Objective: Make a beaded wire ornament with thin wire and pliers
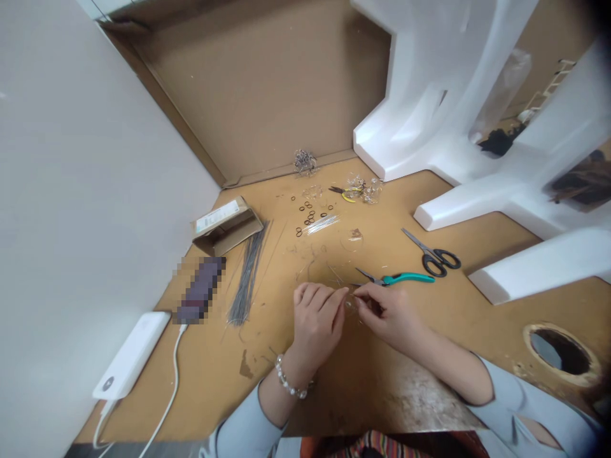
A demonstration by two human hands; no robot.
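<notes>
My left hand, with a beaded bracelet at the wrist, is closed in a pinch low over the table. Facing it, my right hand pinches too, its fingertips almost meeting those of the left. Something tiny and thin, perhaps clear or wire-like, shows between the fingertips, too small to name. Just beyond the right hand lie pliers with teal handles, partly hidden by that hand. Black-handled scissors rest farther right. Several dark small rings and a bunch of clear thin strips lie ahead.
A bundle of grey wires lies left, beside an open cardboard box. A phone is cabled to a white power bank. Yellow-handled pliers lie farther back. White moulded supports and a round hole are right.
</notes>
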